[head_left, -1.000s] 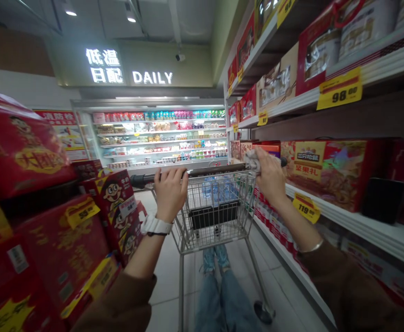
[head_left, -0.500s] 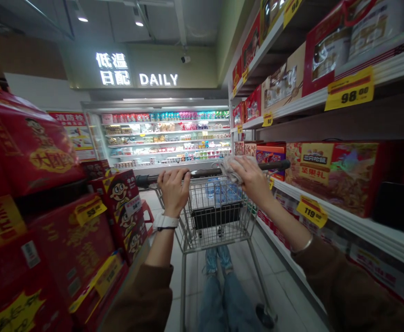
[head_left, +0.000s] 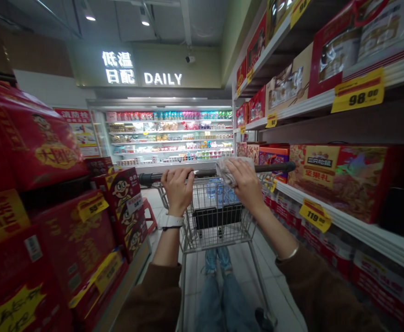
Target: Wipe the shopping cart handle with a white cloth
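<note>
A metal shopping cart [head_left: 219, 230] stands in front of me, with a dark bar handle [head_left: 271, 168] across its top. My left hand [head_left: 178, 188] is wrapped round the left part of the handle, a white watch on its wrist. Toward the right part, my right hand [head_left: 245, 182] presses a pale grey cloth [head_left: 224, 171] onto the handle, its fingers bent over the cloth. Inside the cart, clear bluish bottles [head_left: 219, 190] show through the wire beyond a black panel [head_left: 217, 217].
Red gift boxes [head_left: 74, 244] are stacked close on the left. Shelves with boxed goods [head_left: 340, 180] and yellow price tags line the right. A lit refrigerated case [head_left: 170, 138] stands ahead. A dark phone-like slab [head_left: 402, 212] leans on the right shelf.
My right hand and the cloth have slid a little left along the handle, nearer my left hand. The view has shifted slightly, and my left hand keeps its grip.
</note>
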{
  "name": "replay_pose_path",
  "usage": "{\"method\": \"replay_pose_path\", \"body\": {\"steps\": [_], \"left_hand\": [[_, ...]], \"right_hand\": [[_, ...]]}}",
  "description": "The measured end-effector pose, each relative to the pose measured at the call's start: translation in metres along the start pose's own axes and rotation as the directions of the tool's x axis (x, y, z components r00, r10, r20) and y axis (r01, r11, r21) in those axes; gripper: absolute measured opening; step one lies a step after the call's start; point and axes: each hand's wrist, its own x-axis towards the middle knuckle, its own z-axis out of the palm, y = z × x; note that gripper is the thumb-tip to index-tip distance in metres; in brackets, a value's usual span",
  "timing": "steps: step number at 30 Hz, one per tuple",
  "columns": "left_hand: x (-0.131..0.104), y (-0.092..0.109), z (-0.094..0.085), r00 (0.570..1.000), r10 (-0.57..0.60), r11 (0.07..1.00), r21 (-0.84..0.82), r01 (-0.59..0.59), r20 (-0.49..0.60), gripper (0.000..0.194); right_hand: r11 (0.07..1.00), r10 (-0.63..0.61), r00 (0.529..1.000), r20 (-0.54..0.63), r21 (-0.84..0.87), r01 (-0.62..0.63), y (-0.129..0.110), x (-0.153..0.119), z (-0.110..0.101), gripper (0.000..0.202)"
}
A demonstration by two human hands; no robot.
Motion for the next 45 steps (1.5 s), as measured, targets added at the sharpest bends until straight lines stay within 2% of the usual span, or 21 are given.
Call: {"method": "replay_pose_path", "body": {"steps": [3, 5, 7, 9, 11, 13, 15, 17, 19, 22, 24, 27, 30, 32, 35, 38, 40, 43, 45], "left_hand": [[0.001, -0.004, -0.003, 1.000, 0.011, 1.000, 0.001, -0.011, 0.027, 0.029], [0.001, -0.002, -0.004, 0.999, 0.000, 1.000, -0.003, 0.001, 0.032, 0.029], [0.001, 0.001, -0.002, 0.999, -0.019, 1.000, -0.007, 0.019, 0.030, 0.029], [0.000, 0.006, -0.001, 0.999, -0.038, 0.999, -0.010, 0.038, 0.025, 0.029], [0.000, 0.008, -0.001, 0.999, -0.046, 0.999, -0.017, 0.046, 0.022, 0.028], [0.000, 0.008, -0.002, 0.999, -0.043, 0.999, -0.022, 0.044, 0.025, 0.028], [0.000, 0.005, -0.004, 0.999, -0.035, 0.999, -0.020, 0.036, 0.032, 0.029], [0.000, 0.001, -0.006, 0.999, -0.020, 1.000, -0.011, 0.020, 0.042, 0.029], [0.000, -0.002, -0.007, 0.999, -0.003, 1.000, -0.001, 0.003, 0.054, 0.030], [0.000, -0.002, -0.008, 0.998, 0.007, 1.000, 0.001, -0.008, 0.058, 0.031], [0.000, 0.002, -0.007, 0.999, -0.007, 1.000, -0.009, 0.007, 0.054, 0.031], [0.000, 0.010, -0.005, 0.998, -0.046, 0.999, -0.026, 0.047, 0.034, 0.029], [-0.001, 0.012, -0.006, 0.999, -0.051, 0.998, -0.023, 0.051, 0.013, 0.028], [-0.001, 0.009, -0.009, 0.999, -0.021, 1.000, -0.012, 0.021, 0.026, 0.029], [0.000, 0.000, -0.017, 0.995, 0.051, 0.999, -0.009, -0.050, 0.090, 0.031], [0.001, -0.005, -0.021, 0.989, 0.075, 0.997, -0.015, -0.074, 0.126, 0.032], [0.002, -0.002, -0.020, 0.991, 0.063, 0.998, -0.013, -0.062, 0.116, 0.032], [0.001, 0.007, -0.017, 0.994, 0.049, 0.999, 0.000, -0.049, 0.103, 0.032], [0.001, 0.010, -0.018, 0.992, 0.057, 0.998, 0.008, -0.058, 0.115, 0.032]], "right_hand": [[1.000, 0.003, 1.000, 0.001, -0.004, -0.003, 0.038, -0.010, -0.017, 0.075], [0.995, 0.088, 0.995, -0.045, -0.039, -0.090, 0.061, -0.018, -0.024, 0.072], [0.978, 0.186, 0.978, -0.097, -0.074, -0.193, 0.068, -0.022, -0.024, 0.071], [0.961, 0.247, 0.960, -0.130, -0.090, -0.260, 0.057, -0.021, -0.016, 0.073], [0.965, 0.237, 0.964, -0.118, -0.085, -0.248, 0.036, -0.016, -0.005, 0.074], [0.985, 0.156, 0.985, -0.067, -0.070, -0.161, 0.018, -0.011, 0.002, 0.073], [0.998, 0.045, 0.999, -0.011, -0.050, -0.046, 0.015, -0.008, 0.000, 0.070], [0.998, -0.043, 0.999, 0.026, -0.037, 0.044, 0.031, -0.008, -0.011, 0.066], [0.997, -0.054, 0.998, 0.032, -0.057, 0.056, 0.060, -0.011, -0.026, 0.063], [0.984, 0.089, 0.995, -0.035, -0.149, -0.093, 0.101, -0.018, -0.043, 0.058], [0.963, 0.177, 0.980, -0.086, -0.193, -0.190, 0.109, -0.020, -0.043, 0.056], [0.951, 0.224, 0.965, -0.139, -0.185, -0.247, 0.082, -0.016, -0.030, 0.057], [0.981, 0.133, 0.988, -0.084, -0.128, -0.143, 0.039, -0.007, -0.014, 0.066], [0.994, 0.054, 0.998, -0.032, -0.096, -0.057, 0.025, -0.004, -0.012, 0.069], [0.997, 0.005, 1.000, 0.022, -0.080, -0.003, 0.039, -0.008, -0.024, 0.068], [0.987, 0.095, 0.995, -0.029, -0.127, -0.098, 0.072, -0.017, -0.038, 0.065], [0.970, 0.172, 0.981, -0.085, -0.159, -0.184, 0.081, -0.021, -0.040, 0.061], [0.956, 0.226, 0.965, -0.132, -0.162, -0.246, 0.063, -0.019, -0.030, 0.060], [0.966, 0.199, 0.973, -0.121, -0.144, -0.215, 0.041, -0.015, -0.021, 0.064]]}}
